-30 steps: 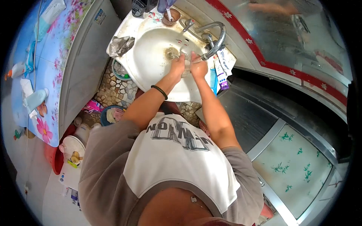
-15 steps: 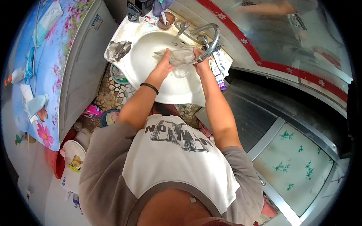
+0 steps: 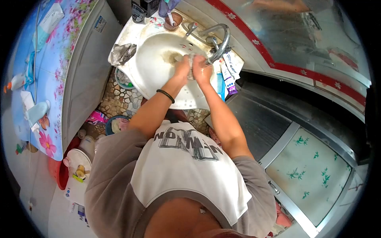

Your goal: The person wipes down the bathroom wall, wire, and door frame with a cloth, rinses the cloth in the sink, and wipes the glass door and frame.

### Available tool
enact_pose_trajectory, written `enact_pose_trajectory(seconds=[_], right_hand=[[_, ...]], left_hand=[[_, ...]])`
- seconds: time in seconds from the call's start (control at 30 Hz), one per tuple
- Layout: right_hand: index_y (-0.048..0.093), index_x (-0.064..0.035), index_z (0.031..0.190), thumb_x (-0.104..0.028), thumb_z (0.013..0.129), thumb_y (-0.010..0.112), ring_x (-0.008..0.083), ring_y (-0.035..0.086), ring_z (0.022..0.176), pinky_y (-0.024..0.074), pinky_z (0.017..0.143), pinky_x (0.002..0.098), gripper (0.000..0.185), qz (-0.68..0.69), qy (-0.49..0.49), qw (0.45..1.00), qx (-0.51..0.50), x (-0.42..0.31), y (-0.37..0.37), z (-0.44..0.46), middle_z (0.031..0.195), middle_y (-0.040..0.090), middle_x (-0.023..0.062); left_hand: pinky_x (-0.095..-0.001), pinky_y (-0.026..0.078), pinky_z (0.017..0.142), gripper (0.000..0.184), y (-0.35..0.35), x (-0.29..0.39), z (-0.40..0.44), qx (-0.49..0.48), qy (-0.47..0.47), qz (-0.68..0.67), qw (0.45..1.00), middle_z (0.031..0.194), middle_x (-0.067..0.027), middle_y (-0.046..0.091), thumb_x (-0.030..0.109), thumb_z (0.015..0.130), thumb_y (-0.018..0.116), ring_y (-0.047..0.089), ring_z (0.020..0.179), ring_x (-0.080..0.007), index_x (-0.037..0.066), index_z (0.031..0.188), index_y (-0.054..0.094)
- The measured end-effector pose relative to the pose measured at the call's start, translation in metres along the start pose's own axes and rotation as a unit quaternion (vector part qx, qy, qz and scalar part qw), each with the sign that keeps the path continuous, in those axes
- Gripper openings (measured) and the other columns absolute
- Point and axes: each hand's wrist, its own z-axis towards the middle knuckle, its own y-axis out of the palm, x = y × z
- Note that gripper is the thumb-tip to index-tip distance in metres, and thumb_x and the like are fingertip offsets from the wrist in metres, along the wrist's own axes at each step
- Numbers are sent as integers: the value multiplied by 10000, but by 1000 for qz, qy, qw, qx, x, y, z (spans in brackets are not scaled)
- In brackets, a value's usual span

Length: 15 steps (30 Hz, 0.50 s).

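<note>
Over the white washbasin (image 3: 149, 73), my left hand (image 3: 181, 69) and my right hand (image 3: 203, 70) are closed and pressed together around a thin, sheer grey cloth (image 3: 191, 72). Only a narrow strip of it shows between them; its exact kind is unclear. The curved metal faucet (image 3: 226, 37) ends right above my right hand, which looks wet. Murky water (image 3: 170, 56) lies around the drain, left of my hands. A similar crumpled grey piece (image 3: 123, 54) rests on the basin's left rim, apart from both hands.
A brown cup (image 3: 173, 23) with a toothbrush stands at the basin's back. Tubes (image 3: 228, 75) and a blue comb (image 3: 220, 85) lie along its right edge. A flower-patterned appliance top (image 3: 55, 83) is at left. A mirror (image 3: 293, 43) with a red border rises at right.
The cloth was spread between my separated hands; now it is bunched between them. My left hand has moved right and my right hand slightly left and down, under the faucet.
</note>
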Motion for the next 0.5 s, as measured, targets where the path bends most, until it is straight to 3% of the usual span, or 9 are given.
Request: enact_pose_trajectory(seconds=[0.03,0.1,0.17,0.23,0.3,0.33,0.37,0.47,0.5], right_hand=[[721,-43,899,-442,969,469,442,657,892,494,795,522,477,-154,-54,984,-65,16,14,1,866,696,251],[721,-40,916,-421,971,467,449,653,900,497,807,507,461,-94,31,989,-107,-5,4,-8,904,692,262],[703,-28,1034,-373,982,467,437,653,946,500,836,478,421,-44,119,988,-89,-15,-8,-5,1047,682,271],[667,-18,1129,-339,989,481,375,674,931,507,814,447,396,21,116,991,-64,58,1,16,1072,692,237],[598,-8,1273,-294,989,534,232,662,894,511,760,376,408,171,134,974,-71,43,-7,15,1038,699,141],[600,-8,1259,-294,982,554,218,651,877,508,745,368,401,189,112,973,-76,18,-12,5,1009,694,127],[602,-7,1246,-293,975,574,204,640,860,505,729,359,395,204,91,971,-81,-1,-13,-5,979,688,112],[619,-3,1056,-327,938,642,282,650,708,499,645,408,345,89,162,978,-101,-1,-16,2,850,685,150],[606,-4,1023,-344,939,636,318,646,651,496,605,427,352,24,129,988,-77,2,-13,5,796,676,177]], left_hand=[[-377,508,768,445,-6,3,5,-23,-34,-45,998,993,-130,643,373,979,534,608,833,-233,-52,1096,592],[-383,508,807,447,-11,7,15,-28,-68,-89,993,1011,-125,662,347,984,521,608,811,-226,-59,1159,591],[-385,509,807,418,-13,1,6,-79,29,62,994,1004,-117,663,337,989,510,607,816,-223,-37,1152,600],[-383,484,869,504,2,14,-33,-77,121,174,974,1027,-94,668,443,1011,473,607,898,-208,-17,1166,607],[-386,429,972,633,6,10,-21,-59,77,164,982,1190,-110,626,548,1005,431,569,1064,-219,-8,1280,555],[-388,401,1023,702,4,4,-15,-50,52,158,985,1271,-117,605,601,1002,410,550,1147,-225,-4,1337,530],[-423,260,1152,853,10,48,-52,-218,-59,113,968,1535,-122,386,716,968,345,375,1379,-241,68,1522,352],[-456,273,1131,813,11,46,-79,-258,-55,108,959,1554,-98,352,727,963,343,365,1378,-231,131,1516,365],[-470,347,1041,722,8,34,-74,-216,-78,75,970,1364,-58,528,732,958,353,485,1214,-202,150,1354,512]])
